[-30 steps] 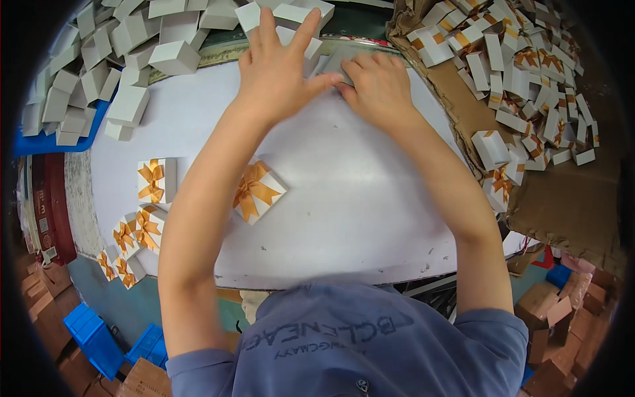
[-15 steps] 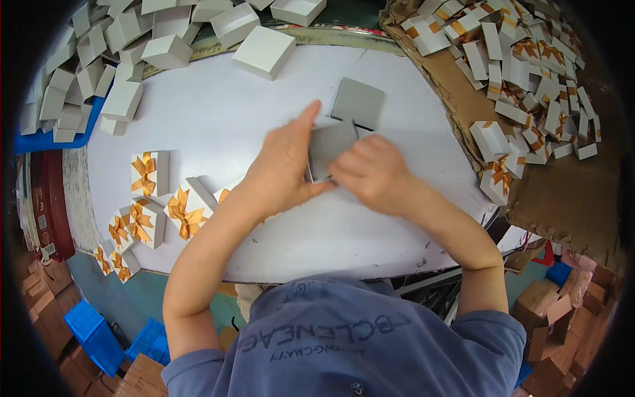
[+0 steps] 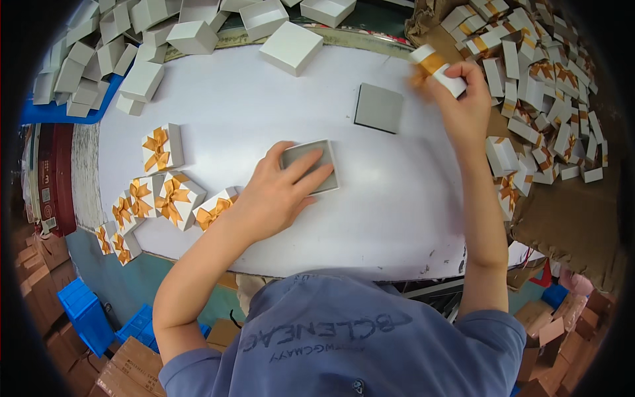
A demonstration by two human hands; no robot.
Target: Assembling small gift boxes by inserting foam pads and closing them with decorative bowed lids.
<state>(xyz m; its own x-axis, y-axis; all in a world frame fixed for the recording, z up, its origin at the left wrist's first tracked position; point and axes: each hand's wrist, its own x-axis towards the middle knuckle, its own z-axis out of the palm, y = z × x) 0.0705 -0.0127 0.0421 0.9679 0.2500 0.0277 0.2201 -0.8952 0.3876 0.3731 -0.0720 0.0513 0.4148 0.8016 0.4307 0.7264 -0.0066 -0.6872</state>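
My left hand (image 3: 281,188) lies over a small white open box (image 3: 334,165) on the white table, fingers spread. Two of them reach onto the grey lining (image 3: 291,157) inside it; the rest lie along its left and near sides. Off to the right, my right hand (image 3: 466,106) is raised at the table's far right edge. It pinches a white box lid (image 3: 450,81) with a gold ribbon, whose bow end is blurred by motion. Between the hands, farther back, lies a stack of grey square pads (image 3: 379,108).
Several white boxes with gold bows (image 3: 174,198) stand on the left of the table. Plain white boxes (image 3: 192,36) are heaped at the far left, some in a blue bin (image 3: 63,114). Ribboned white lids (image 3: 529,79) pile up on brown cardboard (image 3: 562,218) at right.
My right hand has left the box and moved far right, where it now holds a ribboned lid. My left hand has shifted from the box's side to lying over it, fingers inside.
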